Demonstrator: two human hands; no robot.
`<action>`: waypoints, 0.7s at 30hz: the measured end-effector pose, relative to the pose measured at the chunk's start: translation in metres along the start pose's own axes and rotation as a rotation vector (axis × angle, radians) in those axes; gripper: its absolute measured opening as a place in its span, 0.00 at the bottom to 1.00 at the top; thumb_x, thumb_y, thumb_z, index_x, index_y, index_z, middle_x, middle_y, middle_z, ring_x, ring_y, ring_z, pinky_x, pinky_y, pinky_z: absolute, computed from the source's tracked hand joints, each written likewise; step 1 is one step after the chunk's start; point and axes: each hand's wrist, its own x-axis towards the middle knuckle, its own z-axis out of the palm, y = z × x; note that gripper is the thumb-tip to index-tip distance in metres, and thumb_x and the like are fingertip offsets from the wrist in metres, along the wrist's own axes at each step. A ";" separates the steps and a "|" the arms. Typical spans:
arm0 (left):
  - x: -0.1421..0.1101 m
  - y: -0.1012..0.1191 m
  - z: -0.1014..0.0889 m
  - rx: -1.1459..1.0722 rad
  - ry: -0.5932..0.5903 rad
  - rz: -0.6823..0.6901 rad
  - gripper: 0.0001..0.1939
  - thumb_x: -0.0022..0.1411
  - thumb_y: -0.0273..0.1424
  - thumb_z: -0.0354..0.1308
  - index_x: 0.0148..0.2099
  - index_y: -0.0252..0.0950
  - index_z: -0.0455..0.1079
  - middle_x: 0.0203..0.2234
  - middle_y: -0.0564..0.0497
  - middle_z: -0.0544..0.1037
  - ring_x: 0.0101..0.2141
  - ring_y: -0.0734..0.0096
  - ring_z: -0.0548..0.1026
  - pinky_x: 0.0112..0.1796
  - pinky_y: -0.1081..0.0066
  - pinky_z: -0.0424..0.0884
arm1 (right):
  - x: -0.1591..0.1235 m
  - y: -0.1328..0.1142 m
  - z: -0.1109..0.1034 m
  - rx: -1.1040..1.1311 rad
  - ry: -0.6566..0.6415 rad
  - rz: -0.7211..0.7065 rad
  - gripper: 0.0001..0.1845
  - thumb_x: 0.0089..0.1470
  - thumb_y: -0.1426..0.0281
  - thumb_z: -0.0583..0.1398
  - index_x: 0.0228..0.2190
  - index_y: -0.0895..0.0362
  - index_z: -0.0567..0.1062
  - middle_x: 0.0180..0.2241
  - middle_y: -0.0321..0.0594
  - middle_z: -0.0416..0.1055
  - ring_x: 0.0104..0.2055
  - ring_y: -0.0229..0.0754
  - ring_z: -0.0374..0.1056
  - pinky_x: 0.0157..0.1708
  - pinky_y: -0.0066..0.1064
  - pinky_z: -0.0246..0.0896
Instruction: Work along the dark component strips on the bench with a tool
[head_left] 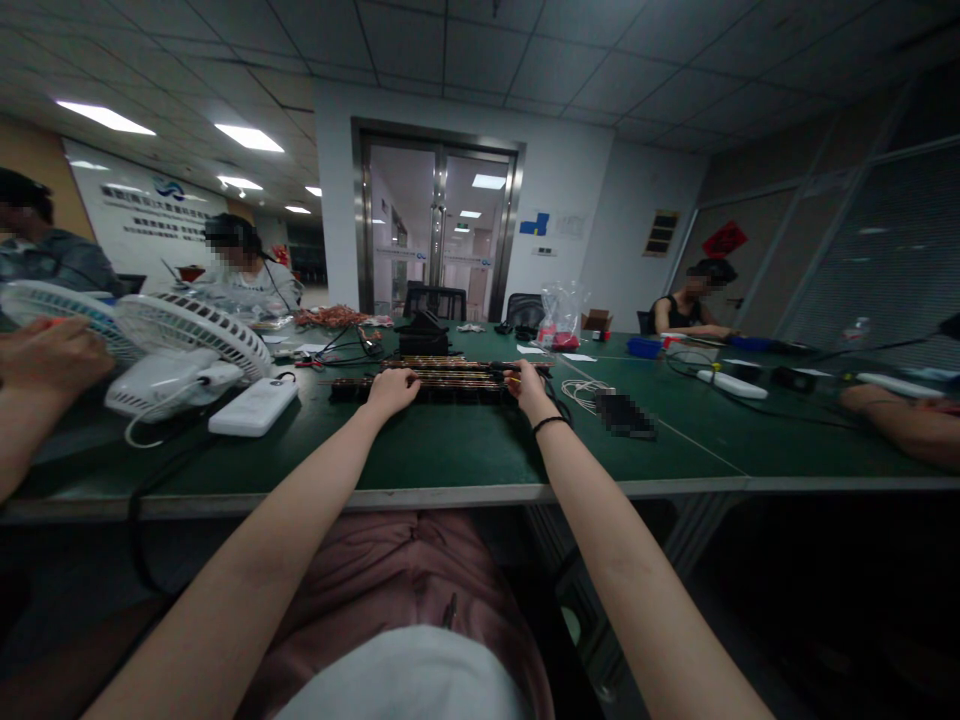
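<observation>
Rods [461,381], dark with gold and reddish bands, lie in a bundle side to side on the green tabletop [465,452], lengthwise along its near edge and set back from it. A strip of tabletop runs between rods and near edge, the same strip both forearms cross.

Room to the left ends at a white box [253,407], then a fan [184,345]; another person's hand [56,358] is beyond, at far left. To the right, a pale cable [589,393] and a dark, blurred-out item [626,413] sit near the bundle, short of the tabletop seam. Black box [424,336] just behind the rods.

Both arms reach forward, wrists over the tabletop. Left hand [392,393]: palm down, fingers curled at the bundle's left part, thumb toward the right; cannot tell whether it grips. Right hand [531,387]: at the bundle's right part, fingers bent inward, something thin and yellowish by the fingertips; cannot tell whether pinched. Rods span the gap between the hands.
</observation>
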 end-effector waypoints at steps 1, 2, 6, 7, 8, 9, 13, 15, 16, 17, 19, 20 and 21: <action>0.000 0.000 0.000 0.001 -0.001 -0.001 0.19 0.67 0.35 0.52 0.54 0.36 0.78 0.41 0.45 0.83 0.47 0.55 0.78 0.50 0.62 0.72 | 0.000 0.000 0.000 0.001 0.000 0.003 0.09 0.58 0.75 0.58 0.25 0.58 0.68 0.15 0.32 0.67 0.13 0.29 0.59 0.13 0.17 0.54; 0.000 0.000 0.001 0.003 -0.001 -0.003 0.19 0.67 0.35 0.52 0.54 0.36 0.78 0.40 0.45 0.83 0.47 0.55 0.78 0.50 0.62 0.72 | -0.001 0.000 0.000 0.004 -0.001 0.005 0.09 0.58 0.75 0.58 0.25 0.58 0.68 0.15 0.33 0.67 0.13 0.29 0.59 0.14 0.17 0.54; 0.001 -0.001 0.002 0.009 -0.001 -0.006 0.19 0.67 0.36 0.52 0.54 0.37 0.77 0.39 0.46 0.83 0.47 0.57 0.78 0.50 0.64 0.72 | -0.003 -0.001 0.000 0.008 0.001 0.007 0.10 0.59 0.74 0.57 0.25 0.59 0.68 0.14 0.32 0.67 0.14 0.29 0.59 0.14 0.17 0.54; 0.001 -0.001 0.003 0.011 -0.001 -0.004 0.19 0.67 0.36 0.52 0.54 0.37 0.77 0.39 0.46 0.83 0.47 0.57 0.78 0.49 0.65 0.72 | -0.004 -0.001 0.000 0.006 0.004 0.006 0.10 0.59 0.74 0.57 0.25 0.59 0.68 0.15 0.32 0.67 0.14 0.29 0.59 0.14 0.17 0.54; 0.002 -0.002 0.003 0.013 -0.002 0.000 0.19 0.67 0.37 0.53 0.54 0.37 0.77 0.40 0.46 0.83 0.47 0.57 0.78 0.49 0.65 0.72 | -0.004 -0.001 0.000 0.006 0.007 0.004 0.10 0.59 0.74 0.57 0.25 0.59 0.68 0.15 0.32 0.67 0.14 0.29 0.59 0.14 0.17 0.54; 0.002 -0.002 0.003 0.014 -0.003 0.002 0.19 0.67 0.37 0.53 0.54 0.37 0.77 0.40 0.46 0.83 0.47 0.57 0.78 0.49 0.65 0.72 | -0.004 -0.001 0.000 0.006 0.009 0.001 0.10 0.59 0.74 0.57 0.25 0.59 0.68 0.15 0.33 0.68 0.14 0.29 0.59 0.14 0.17 0.54; 0.002 -0.003 0.003 0.006 -0.002 0.008 0.20 0.67 0.41 0.54 0.53 0.36 0.77 0.40 0.45 0.82 0.46 0.57 0.78 0.47 0.66 0.72 | -0.003 0.000 0.000 0.009 0.006 -0.003 0.10 0.59 0.74 0.57 0.26 0.58 0.68 0.15 0.33 0.68 0.14 0.29 0.60 0.13 0.17 0.54; 0.002 -0.004 0.003 -0.001 -0.001 0.010 0.21 0.67 0.43 0.54 0.53 0.36 0.77 0.39 0.45 0.82 0.45 0.57 0.79 0.46 0.66 0.72 | -0.002 0.000 0.000 0.009 -0.001 -0.004 0.09 0.59 0.74 0.58 0.26 0.59 0.69 0.15 0.33 0.68 0.14 0.29 0.59 0.13 0.17 0.53; 0.002 -0.004 0.004 -0.004 -0.002 0.011 0.22 0.67 0.44 0.54 0.53 0.36 0.77 0.38 0.45 0.82 0.45 0.57 0.79 0.46 0.66 0.72 | -0.001 0.000 0.000 0.007 -0.004 -0.005 0.09 0.58 0.74 0.58 0.26 0.59 0.69 0.15 0.33 0.68 0.14 0.29 0.59 0.13 0.17 0.53; 0.003 -0.004 0.004 -0.006 -0.002 0.012 0.22 0.67 0.45 0.55 0.53 0.36 0.77 0.38 0.45 0.82 0.45 0.56 0.79 0.46 0.66 0.72 | -0.001 0.000 0.000 0.003 -0.004 -0.007 0.08 0.58 0.75 0.58 0.26 0.59 0.69 0.15 0.33 0.68 0.13 0.29 0.59 0.13 0.17 0.53; 0.003 -0.004 0.004 -0.008 -0.002 0.013 0.23 0.66 0.47 0.55 0.53 0.36 0.77 0.38 0.45 0.82 0.44 0.56 0.79 0.46 0.66 0.72 | 0.000 0.001 0.000 -0.004 0.000 -0.012 0.07 0.57 0.75 0.59 0.26 0.59 0.69 0.15 0.33 0.68 0.13 0.29 0.59 0.13 0.17 0.53; 0.003 -0.005 0.004 -0.009 -0.004 0.014 0.24 0.65 0.48 0.56 0.53 0.37 0.77 0.37 0.46 0.82 0.44 0.56 0.79 0.46 0.66 0.71 | 0.000 0.001 0.000 -0.007 0.003 -0.014 0.08 0.57 0.75 0.59 0.26 0.59 0.69 0.15 0.33 0.68 0.13 0.29 0.59 0.13 0.17 0.53; 0.003 -0.005 0.004 -0.009 -0.007 0.014 0.24 0.64 0.48 0.57 0.53 0.37 0.77 0.37 0.46 0.82 0.44 0.56 0.79 0.45 0.67 0.71 | 0.000 0.001 0.000 -0.007 0.004 -0.016 0.08 0.57 0.74 0.59 0.26 0.59 0.69 0.15 0.33 0.68 0.13 0.29 0.59 0.13 0.17 0.54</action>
